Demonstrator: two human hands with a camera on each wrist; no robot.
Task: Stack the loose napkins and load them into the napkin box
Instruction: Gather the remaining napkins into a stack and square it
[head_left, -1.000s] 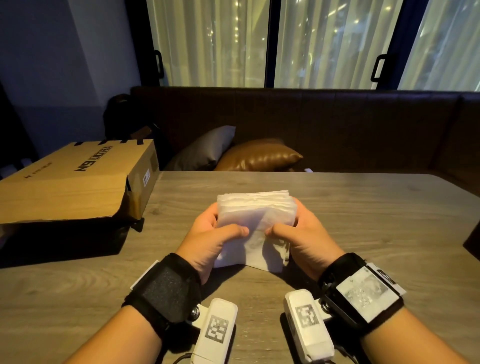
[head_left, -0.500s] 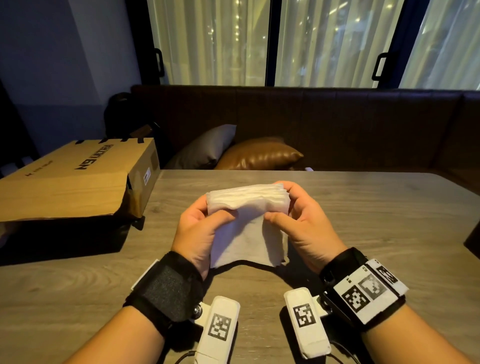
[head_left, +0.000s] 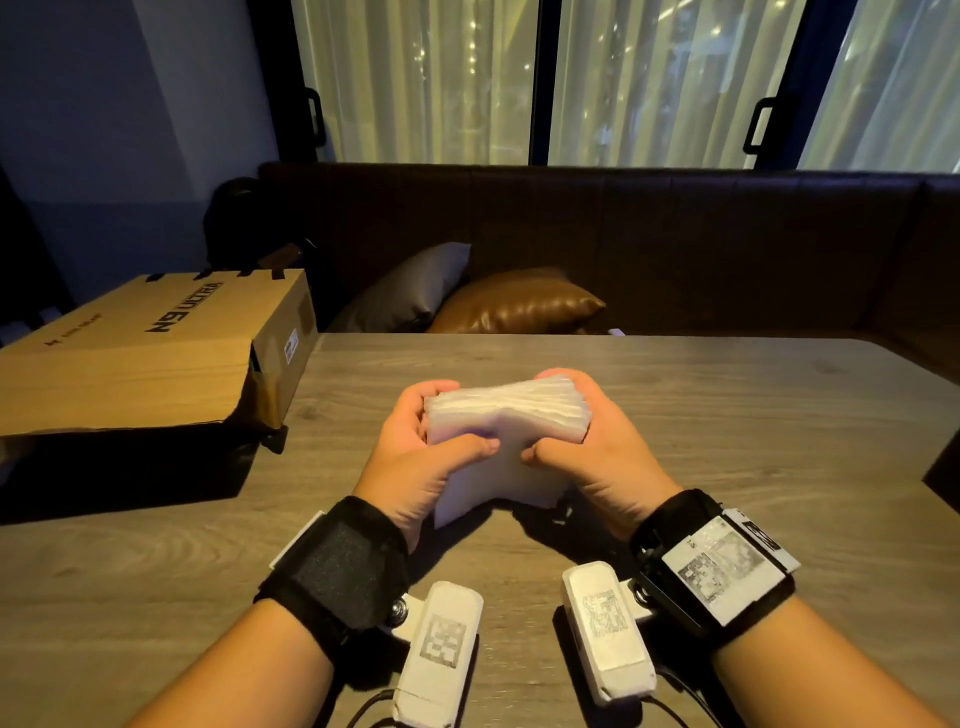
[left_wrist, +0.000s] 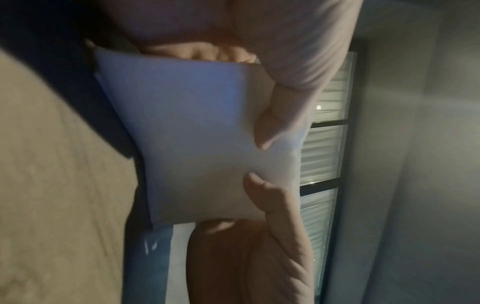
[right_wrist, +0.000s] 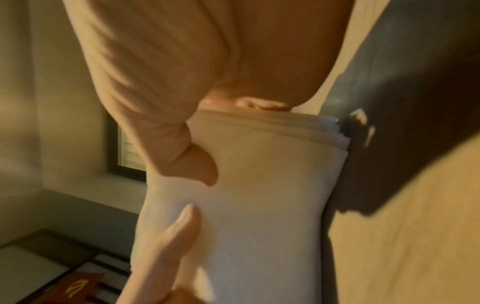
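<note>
Though the light is dim, the scene reads plainly from left to right. A carton (head_left: 156, 358) lies on its side at the far left of the bench (head_left: 727, 415), one flap hanging open; I cannot tell whether it is the napkin box, and no other box shows. Behind the bench, two cushions (head_left: 467, 306) rest on the sofa.

Next comes the left hand (head_left: 415, 457). Its grip is pinching the napkins (head_left: 504, 431): thumb pressed on the near face, fingers curled round the far side. The napkins form one thick stack, held on edge, with the lower edge at or just above the bench in front of the person; the many layers show along the top and cannot be counted. The right hand (head_left: 587, 447) mirrors the left, thumb on the near face, fingers wrapped behind the right end. The two thumbs nearly meet at the middle, and the stack bows slightly between them.

The step in hand looks like squaring the stack, with loading not yet begun. Some edges at the right corner sit a little uneven, so the next move likely calls for tapping the stack level on the bench, then carrying it in a firm two-handed grip to the box without letting the sheets fan out.

No loose napkins lie on the bench that I can see.
</note>
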